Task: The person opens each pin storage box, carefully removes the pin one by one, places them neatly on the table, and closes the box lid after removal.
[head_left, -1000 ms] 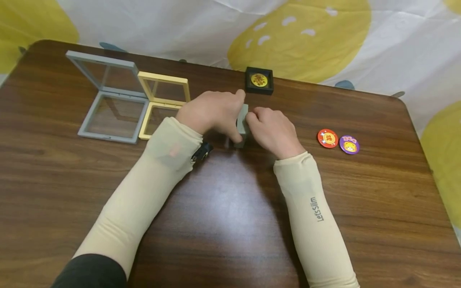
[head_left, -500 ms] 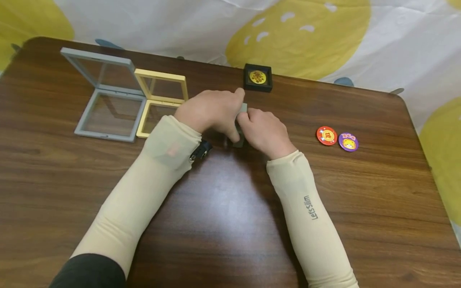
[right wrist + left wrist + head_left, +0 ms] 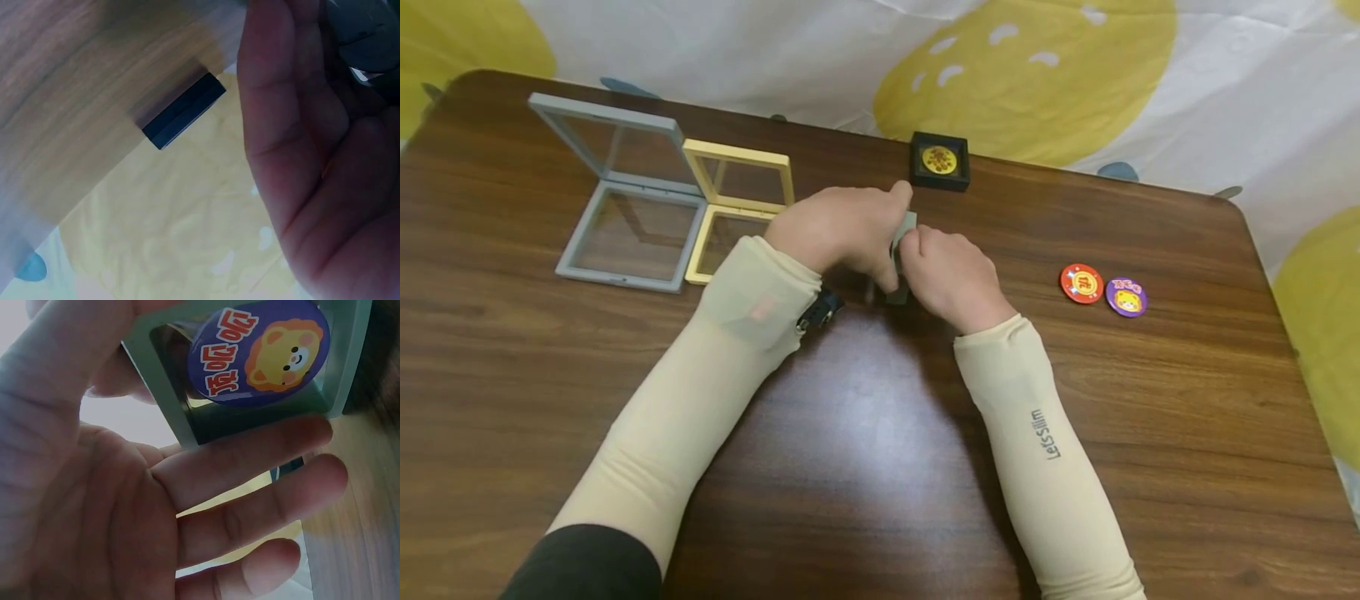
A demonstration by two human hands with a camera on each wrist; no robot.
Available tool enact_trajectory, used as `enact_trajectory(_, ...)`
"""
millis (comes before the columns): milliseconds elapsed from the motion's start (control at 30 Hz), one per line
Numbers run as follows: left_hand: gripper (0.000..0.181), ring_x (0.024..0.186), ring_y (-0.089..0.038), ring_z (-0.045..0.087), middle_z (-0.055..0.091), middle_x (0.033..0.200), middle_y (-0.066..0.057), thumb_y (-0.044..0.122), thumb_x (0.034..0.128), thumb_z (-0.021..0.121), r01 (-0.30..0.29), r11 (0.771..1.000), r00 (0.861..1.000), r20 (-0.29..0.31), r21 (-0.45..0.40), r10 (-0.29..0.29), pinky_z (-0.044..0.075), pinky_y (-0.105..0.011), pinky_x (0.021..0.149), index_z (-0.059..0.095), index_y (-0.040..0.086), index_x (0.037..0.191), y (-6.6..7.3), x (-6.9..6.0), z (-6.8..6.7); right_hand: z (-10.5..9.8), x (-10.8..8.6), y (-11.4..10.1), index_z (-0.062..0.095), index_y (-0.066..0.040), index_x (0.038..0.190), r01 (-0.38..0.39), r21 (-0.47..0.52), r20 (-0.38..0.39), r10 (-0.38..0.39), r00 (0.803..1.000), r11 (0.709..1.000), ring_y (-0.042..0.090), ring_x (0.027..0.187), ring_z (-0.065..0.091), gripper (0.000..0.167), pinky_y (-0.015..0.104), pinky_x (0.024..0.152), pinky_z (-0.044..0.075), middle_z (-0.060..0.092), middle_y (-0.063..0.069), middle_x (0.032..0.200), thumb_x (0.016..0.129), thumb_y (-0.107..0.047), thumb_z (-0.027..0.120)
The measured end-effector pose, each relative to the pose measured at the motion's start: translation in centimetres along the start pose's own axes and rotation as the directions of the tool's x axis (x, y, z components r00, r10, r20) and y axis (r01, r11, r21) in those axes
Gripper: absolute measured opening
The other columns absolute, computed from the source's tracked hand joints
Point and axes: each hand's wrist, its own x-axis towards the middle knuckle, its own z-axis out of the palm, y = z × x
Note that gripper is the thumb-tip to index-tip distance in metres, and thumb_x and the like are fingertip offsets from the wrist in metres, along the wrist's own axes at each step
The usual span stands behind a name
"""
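Observation:
A small grey-green display frame [image 3: 165, 394] stands on edge above the table between my two hands. My left hand [image 3: 842, 229] pinches it by thumb and forefinger, and the other fingers [image 3: 275, 494] stretch out below it in the left wrist view. Inside the frame lies a purple button badge [image 3: 262, 353] with a yellow bear. My right hand [image 3: 955, 279] has curled fingers at the frame's right side and seems to pinch the badge's edge; the fingertips are mostly hidden. In the right wrist view the badge's grey back [image 3: 365, 34] shows beside the curled fingers [image 3: 312, 87].
A blue-grey frame [image 3: 567, 242] and a cream frame [image 3: 696, 250] stand opened at the left. A black frame [image 3: 958, 179] with a yellow disc sits at the back edge. Red [image 3: 1082, 284] and purple [image 3: 1127, 297] badges lie at the right. A patterned cloth [image 3: 820, 58] hangs behind.
My right hand has moved left, closer against the green frame, and then stayed there. My left hand keeps its hold. The other frames and the loose badges have not moved on the table.

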Motion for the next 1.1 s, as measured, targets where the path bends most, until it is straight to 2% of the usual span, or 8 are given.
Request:
enact_trajectory(233, 0.076, 0.084, -0.022, 0.053, 0.057, 0.099, -0.007, 0.034, 0.0709, 0.075, 0.006, 1.000, 1.000, 0.018, 0.012, -0.006, 0.046, -0.037, 0.076, 0.031, 0.005, 0.126, 0.0, 0.1, 0.0, -0.4, -0.1, 0.1, 0.051, -0.011, 0.085, 0.066, 0.087, 0.056, -0.071, 0.996, 0.994, 0.026, 0.082, 0.051, 0.045, 0.038, 0.075, 0.042, 0.050, 0.009, 0.085, 0.101, -0.032, 0.014)
enact_trajectory(367, 0.076, 0.085, -0.023, 0.054, 0.057, 0.099, -0.006, 0.038, 0.0702, 0.076, 0.004, 1.000, 1.000, 0.012, 0.005, -0.004, 0.046, -0.038, 0.077, 0.032, 0.007, 0.124, -0.1, 0.0, 0.1, -0.6, -0.1, 0.4, 0.054, -0.011, 0.092, 0.074, 0.131, 0.093, -0.087, 0.992, 0.989, 0.025, 0.082, 0.054, 0.045, 0.036, 0.078, 0.043, 0.054, 0.008, 0.086, 0.100, -0.033, 0.015)
enact_trajectory(533, 0.079, 0.084, -0.023, 0.054, 0.058, 0.099, -0.006, 0.041, 0.0694, 0.077, 0.004, 1.000, 1.000, 0.012, -0.019, -0.003, 0.046, -0.038, 0.078, 0.031, 0.007, 0.124, -0.1, 0.0, 0.4, -0.9, -0.3, 0.9, 0.054, -0.015, 0.100, 0.043, 0.196, 0.147, -0.073, 0.986, 0.980, 0.025, 0.070, 0.060, 0.040, 0.035, 0.066, 0.049, 0.062, 0.011, 0.087, 0.098, -0.036, 0.020)
enact_trajectory(733, 0.082, 0.084, -0.023, 0.056, 0.058, 0.097, -0.006, 0.044, 0.0675, 0.079, -0.009, 1.000, 1.000, -0.019, 0.010, 0.009, 0.048, -0.038, 0.078, 0.034, 0.005, 0.124, 0.1, -0.1, 0.4, -1.1, -0.3, 1.2, 0.055, -0.013, 0.105, 0.029, 0.282, 0.176, -0.082, 0.981, 0.959, 0.026, 0.081, 0.062, 0.041, 0.034, 0.060, 0.054, 0.063, 0.014, 0.094, 0.098, -0.036, 0.022)
enact_trajectory(833, 0.079, 0.084, -0.023, 0.056, 0.058, 0.097, -0.006, 0.044, 0.0688, 0.078, -0.011, 0.999, 1.000, -0.022, 0.032, 0.012, 0.048, -0.039, 0.078, 0.036, 0.005, 0.123, 0.3, -0.1, 0.4, -0.9, -0.2, 1.3, 0.054, -0.009, 0.109, -0.003, 0.362, 0.195, -0.073, 0.978, 0.932, 0.027, 0.084, 0.062, 0.042, 0.036, 0.059, 0.055, 0.061, 0.015, 0.100, 0.098, -0.037, 0.023)
enact_trajectory(1000, 0.059, 0.084, -0.021, 0.054, 0.056, 0.098, -0.004, 0.039, 0.0736, 0.075, -0.007, 0.999, 1.000, -0.010, 0.035, 0.007, 0.046, -0.037, 0.077, 0.044, 0.008, 0.114, 0.5, -0.2, 0.2, -0.6, 0.1, 1.8, 0.040, -0.010, 0.130, -0.085, 0.531, 0.258, -0.065, 0.964, 0.843, 0.029, 0.082, 0.062, 0.047, 0.039, 0.061, 0.056, 0.054, 0.015, 0.110, 0.096, -0.039, 0.027)
enact_trajectory(1100, 0.054, 0.085, -0.021, 0.053, 0.056, 0.098, -0.003, 0.037, 0.0744, 0.074, -0.008, 1.000, 1.000, 0.001, 0.027, 0.008, 0.046, -0.036, 0.078, 0.046, 0.010, 0.112, 0.5, -0.2, 0.2, -0.7, 0.2, 2.1, 0.041, -0.012, 0.130, -0.093, 0.584, 0.279, -0.092, 0.956, 0.806, 0.029, 0.083, 0.062, 0.045, 0.040, 0.063, 0.056, 0.055, 0.014, 0.112, 0.097, -0.039, 0.027)
